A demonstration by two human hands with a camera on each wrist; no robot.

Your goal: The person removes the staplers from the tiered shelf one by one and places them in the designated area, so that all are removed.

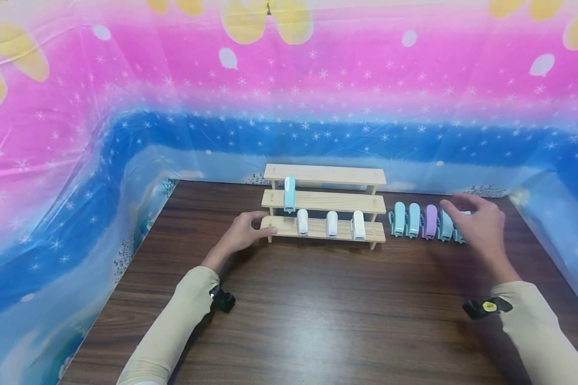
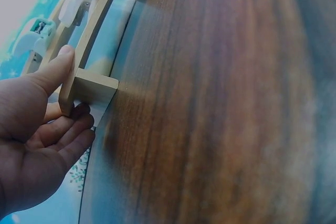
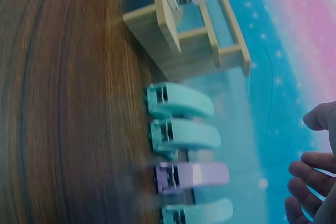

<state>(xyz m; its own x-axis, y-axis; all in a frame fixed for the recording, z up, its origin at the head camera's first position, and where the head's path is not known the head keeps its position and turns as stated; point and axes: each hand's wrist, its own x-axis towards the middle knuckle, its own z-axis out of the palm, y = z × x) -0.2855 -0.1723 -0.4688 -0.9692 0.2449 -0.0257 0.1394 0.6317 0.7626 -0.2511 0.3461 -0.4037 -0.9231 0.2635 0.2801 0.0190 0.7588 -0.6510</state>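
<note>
A three-step wooden display stand (image 1: 322,202) stands at the back of the table. My left hand (image 1: 241,232) grips the left end of its lowest step; in the left wrist view the thumb (image 2: 58,69) lies on top and fingers curl beneath. Three white staplers (image 1: 331,224) sit on that step, and one teal stapler (image 1: 289,193) is on the middle step. Right of the stand, a row holds several teal staplers (image 1: 399,218) and one purple stapler (image 1: 430,221). Over the row's right end is my right hand (image 1: 481,222), fingers apart and holding nothing; it partly hides the last teal stapler (image 1: 458,234).
The dark wood-grain table (image 1: 308,305) extends in front of the stand. A pink and blue patterned cloth (image 1: 347,85) hangs behind the table and along its sides. The stand's top step (image 1: 325,174) is close to that cloth.
</note>
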